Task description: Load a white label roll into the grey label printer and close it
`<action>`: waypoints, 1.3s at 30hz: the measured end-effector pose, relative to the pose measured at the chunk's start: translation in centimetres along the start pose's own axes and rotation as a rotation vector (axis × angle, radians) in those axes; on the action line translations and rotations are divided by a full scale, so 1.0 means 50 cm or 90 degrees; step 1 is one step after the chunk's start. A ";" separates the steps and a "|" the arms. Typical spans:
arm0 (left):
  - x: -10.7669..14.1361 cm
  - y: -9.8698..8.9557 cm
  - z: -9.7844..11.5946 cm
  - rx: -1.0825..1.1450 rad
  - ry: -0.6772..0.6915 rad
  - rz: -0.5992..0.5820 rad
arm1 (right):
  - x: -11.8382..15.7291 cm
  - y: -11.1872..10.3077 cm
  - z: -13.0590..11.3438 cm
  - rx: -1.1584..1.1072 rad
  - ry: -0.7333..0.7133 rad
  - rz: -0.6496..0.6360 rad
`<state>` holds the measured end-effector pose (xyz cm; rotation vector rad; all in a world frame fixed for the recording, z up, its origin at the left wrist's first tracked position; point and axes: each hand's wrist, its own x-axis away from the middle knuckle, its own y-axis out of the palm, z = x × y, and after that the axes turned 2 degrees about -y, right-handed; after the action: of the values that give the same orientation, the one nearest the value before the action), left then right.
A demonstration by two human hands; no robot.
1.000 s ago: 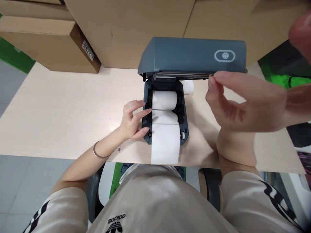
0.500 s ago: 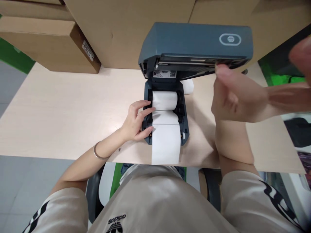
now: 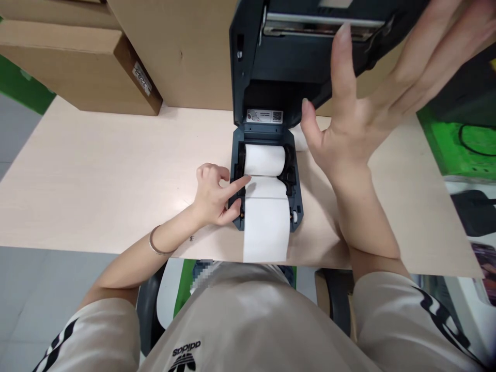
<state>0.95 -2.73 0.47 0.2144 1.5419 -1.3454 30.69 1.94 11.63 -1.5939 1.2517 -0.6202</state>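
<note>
A dark label printer stands on the desk with its lid raised high. Inside lies a white paper roll, and its paper strip runs out over the front toward the desk's edge. At the printer's left side is my left hand, its index finger stretched to the left edge of the paper and its thumb near the front corner. My right hand is spread open beside the raised lid, the thumb and fingers apart; whether it touches the lid I cannot tell.
Cardboard boxes stand along the back of the wooden desk. Another white item lies behind the printer's right side. Green and black things are at the far right.
The lid has swung further up and back, showing its inside. My right hand has opened out from its grip at the lid's edge. Some fingers of my left hand have curled.
</note>
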 end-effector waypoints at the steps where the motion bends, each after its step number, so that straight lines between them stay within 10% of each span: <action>1: -0.003 -0.002 0.002 -0.017 0.005 -0.005 | -0.007 -0.009 0.005 0.001 0.012 -0.009; 10: -0.026 -0.038 0.014 0.001 -0.043 -0.188 | -0.032 -0.005 -0.029 0.075 0.116 0.109; 18: -0.021 -0.044 0.016 0.017 -0.113 -0.295 | -0.025 0.037 -0.028 0.245 -0.031 0.347; 28: -0.034 -0.045 0.018 0.048 -0.189 -0.393 | -0.022 0.099 -0.054 0.181 -0.214 -0.071; 39: -0.040 -0.046 0.012 0.117 -0.216 -0.412 | -0.044 0.119 -0.038 0.157 -0.238 -0.036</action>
<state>0.57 -3.10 3.53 -0.4199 1.2383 -1.9119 25.84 3.31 7.36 -1.4589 0.8236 -0.4646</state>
